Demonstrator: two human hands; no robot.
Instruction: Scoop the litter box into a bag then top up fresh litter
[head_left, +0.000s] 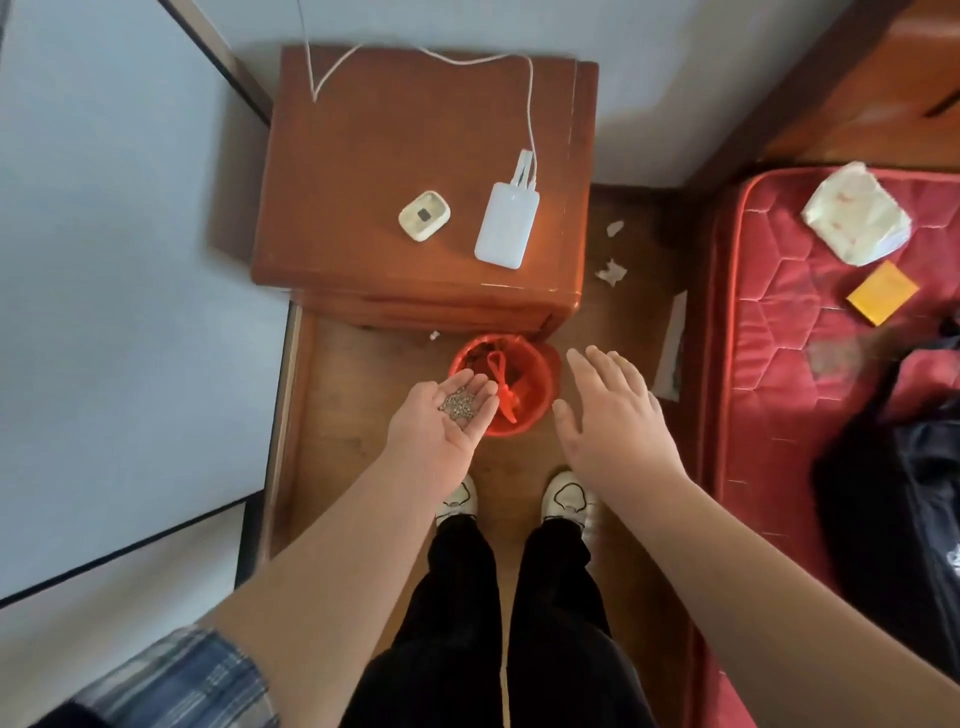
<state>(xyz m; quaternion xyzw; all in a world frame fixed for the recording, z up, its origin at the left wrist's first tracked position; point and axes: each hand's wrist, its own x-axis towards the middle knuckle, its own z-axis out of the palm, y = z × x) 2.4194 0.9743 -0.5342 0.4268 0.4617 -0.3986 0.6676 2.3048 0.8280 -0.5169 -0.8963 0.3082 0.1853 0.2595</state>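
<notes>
A small bin lined with a red plastic bag (524, 382) stands on the wooden floor just in front of the nightstand. My left hand (441, 423) is palm up at the bin's left rim, cupping a little pile of grey litter granules (460, 402) on straight fingers. My right hand (613, 415) hovers palm down to the right of the bin, fingers spread and holding nothing. No litter box or scoop is in view.
A wooden nightstand (374, 171) carries a white power bank (506, 226) with cable and a small cream case (424, 215). A red mattress (810, 364) lies at right with a tissue pack, yellow notes and a black bag. Paper scraps lie on the floor.
</notes>
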